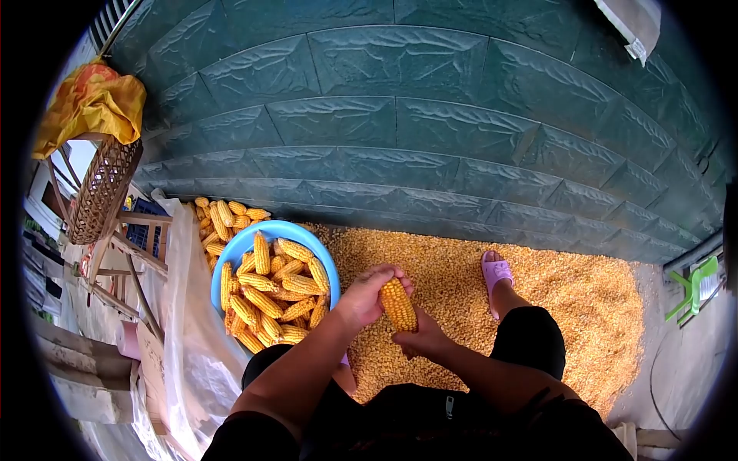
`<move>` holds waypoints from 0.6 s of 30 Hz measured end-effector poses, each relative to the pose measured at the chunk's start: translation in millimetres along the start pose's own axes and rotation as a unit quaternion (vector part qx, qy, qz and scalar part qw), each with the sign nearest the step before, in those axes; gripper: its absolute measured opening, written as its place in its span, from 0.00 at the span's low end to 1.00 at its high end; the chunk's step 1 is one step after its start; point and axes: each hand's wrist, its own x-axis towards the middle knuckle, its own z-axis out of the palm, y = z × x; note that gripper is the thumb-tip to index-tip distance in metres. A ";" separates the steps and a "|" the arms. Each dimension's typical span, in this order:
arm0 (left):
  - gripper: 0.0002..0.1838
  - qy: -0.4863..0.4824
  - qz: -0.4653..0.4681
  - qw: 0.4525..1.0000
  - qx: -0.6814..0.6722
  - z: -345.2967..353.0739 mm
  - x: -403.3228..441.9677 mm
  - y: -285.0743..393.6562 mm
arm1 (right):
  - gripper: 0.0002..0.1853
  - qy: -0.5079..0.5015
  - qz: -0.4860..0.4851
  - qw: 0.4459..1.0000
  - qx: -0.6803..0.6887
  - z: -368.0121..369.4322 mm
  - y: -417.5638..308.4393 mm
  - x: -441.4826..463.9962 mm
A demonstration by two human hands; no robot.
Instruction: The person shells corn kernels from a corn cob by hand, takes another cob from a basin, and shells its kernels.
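Note:
An ear of corn [398, 306], yellow and covered in kernels, is held between my two hands over the floor. My left hand [372, 293] is closed around its upper end. Near the lower end, my right hand [425, 338] grips the same ear, its thumb lying across the cob. Beneath both hands spreads a thick layer of loose corn kernels [453, 265]. To the left of my left hand stands a round blue basin [331, 265] heaped with whole ears of corn [265, 300].
More ears of corn [223, 217] are piled behind the basin. Clear plastic sheeting [181, 307] hangs at the left, beside a wooden frame with a woven basket [106, 188]. A dark green tiled wall [400, 123] closes off the far side. A green chair [696, 288] stands right.

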 end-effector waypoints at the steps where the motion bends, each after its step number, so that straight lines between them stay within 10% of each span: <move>1: 0.09 0.027 -0.011 1.000 -0.009 0.9 0.2 -0.4 | 0.26 0.011 -0.010 0.999 -0.038 0.1 1.7 0.7; 11: 0.19 0.174 0.025 0.958 0.226 -11.5 0.1 -18.9 | 0.29 0.161 -0.055 0.924 -0.343 4.9 -2.7 -3.7; 18: 0.19 0.167 0.153 0.810 0.541 -40.6 8.0 -25.1 | 0.27 0.147 -0.040 0.905 -0.396 4.3 0.5 -5.0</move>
